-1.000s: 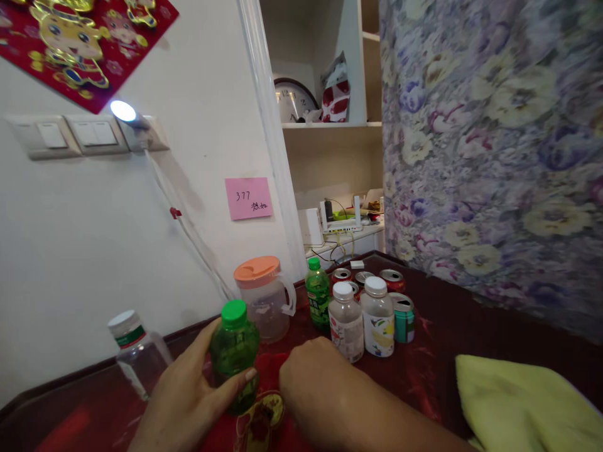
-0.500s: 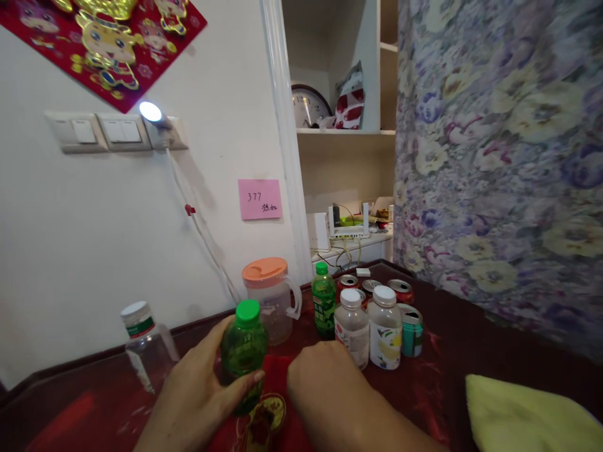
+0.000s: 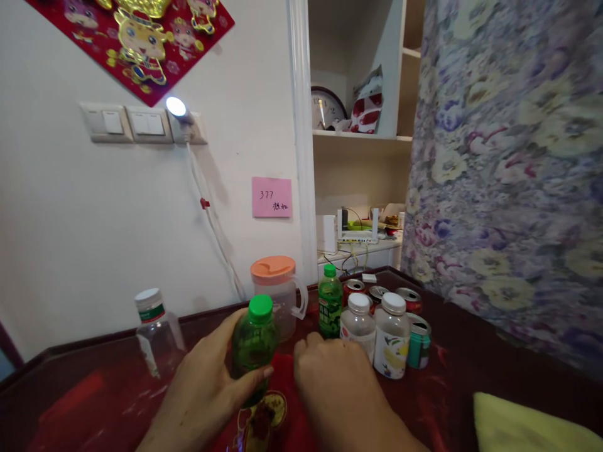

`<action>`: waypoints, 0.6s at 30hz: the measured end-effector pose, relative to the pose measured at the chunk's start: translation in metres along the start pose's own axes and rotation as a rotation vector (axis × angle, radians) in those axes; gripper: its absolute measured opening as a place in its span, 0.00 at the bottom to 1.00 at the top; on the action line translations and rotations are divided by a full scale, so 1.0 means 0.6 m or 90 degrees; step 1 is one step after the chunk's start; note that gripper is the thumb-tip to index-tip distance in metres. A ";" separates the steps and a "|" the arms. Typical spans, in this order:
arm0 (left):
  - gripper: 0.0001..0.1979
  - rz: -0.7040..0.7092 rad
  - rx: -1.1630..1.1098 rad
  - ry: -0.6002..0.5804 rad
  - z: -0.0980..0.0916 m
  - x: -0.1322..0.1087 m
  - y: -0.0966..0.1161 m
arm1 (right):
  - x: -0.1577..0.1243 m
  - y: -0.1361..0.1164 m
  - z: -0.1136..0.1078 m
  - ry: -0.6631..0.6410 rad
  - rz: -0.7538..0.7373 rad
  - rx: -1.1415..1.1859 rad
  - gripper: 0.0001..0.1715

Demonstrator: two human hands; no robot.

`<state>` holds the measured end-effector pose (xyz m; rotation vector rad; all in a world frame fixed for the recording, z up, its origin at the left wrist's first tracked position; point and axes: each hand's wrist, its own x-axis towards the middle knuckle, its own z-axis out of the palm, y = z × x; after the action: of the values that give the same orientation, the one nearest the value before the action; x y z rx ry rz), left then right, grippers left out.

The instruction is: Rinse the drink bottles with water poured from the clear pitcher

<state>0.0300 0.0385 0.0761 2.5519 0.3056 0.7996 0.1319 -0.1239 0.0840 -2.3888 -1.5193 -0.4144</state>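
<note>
My left hand [image 3: 211,370] is wrapped round a green bottle [image 3: 255,342] with a green cap, held upright over a red patterned cloth [image 3: 282,370]. To its right, my right hand [image 3: 330,370] has its back to the camera and its fingers bent down; whatever they hold, if anything, is hidden. Just beyond that hand stand a second green bottle [image 3: 330,302] and two white-capped bottles, one [image 3: 358,323] partly covered by the hand, the other [image 3: 392,336] with a fruit label. A clear jug [image 3: 277,295] with an orange lid is behind the held bottle.
A clear bottle [image 3: 157,333] with a white lid stands at the left. Behind the white-capped bottles are several cans, including a teal one [image 3: 419,342]. A yellow cloth [image 3: 527,427] lies at the front right. The wall is behind the table.
The camera view has shifted, so most things appear farther right. My right hand's knuckles and bent fingers show more now. My left hand keeps its hold on the green bottle.
</note>
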 end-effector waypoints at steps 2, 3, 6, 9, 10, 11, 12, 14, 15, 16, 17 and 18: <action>0.30 -0.011 -0.007 0.007 -0.001 -0.001 0.002 | 0.002 0.003 -0.010 0.001 0.023 -0.022 0.12; 0.30 -0.016 -0.011 0.012 -0.001 -0.001 0.003 | 0.002 0.005 -0.015 0.014 0.032 -0.023 0.12; 0.31 -0.027 -0.043 0.019 0.001 -0.004 0.006 | 0.000 0.013 -0.023 0.112 0.023 0.090 0.16; 0.32 -0.001 -0.107 0.004 0.011 -0.009 0.009 | -0.005 0.018 -0.024 0.165 -0.028 0.324 0.24; 0.32 0.016 -0.128 0.000 0.016 -0.011 0.011 | -0.006 0.018 -0.023 0.154 -0.039 0.376 0.26; 0.33 0.029 -0.145 -0.002 0.021 -0.013 0.012 | -0.006 0.018 -0.022 0.143 -0.042 0.407 0.28; 0.33 0.035 -0.155 -0.005 0.026 -0.016 0.014 | -0.006 0.017 -0.019 0.137 -0.038 0.422 0.32; 0.32 0.024 -0.155 -0.015 0.036 -0.019 0.019 | -0.003 0.017 -0.014 0.131 -0.029 0.443 0.31; 0.32 0.014 -0.150 -0.026 0.041 -0.020 0.021 | -0.001 0.017 -0.012 0.130 -0.029 0.457 0.29; 0.32 0.007 -0.144 -0.037 0.044 -0.021 0.023 | 0.001 0.017 -0.010 0.127 -0.033 0.471 0.25; 0.32 0.007 -0.139 -0.046 0.047 -0.022 0.022 | 0.004 0.019 -0.009 0.125 -0.041 0.485 0.21; 0.34 0.011 -0.132 -0.048 0.049 -0.023 0.021 | 0.007 0.021 -0.007 0.124 -0.051 0.497 0.19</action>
<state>0.0372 0.0129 0.0540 2.3855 0.1669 0.6999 0.1447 -0.1275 0.0885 -1.6362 -1.3536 -0.0390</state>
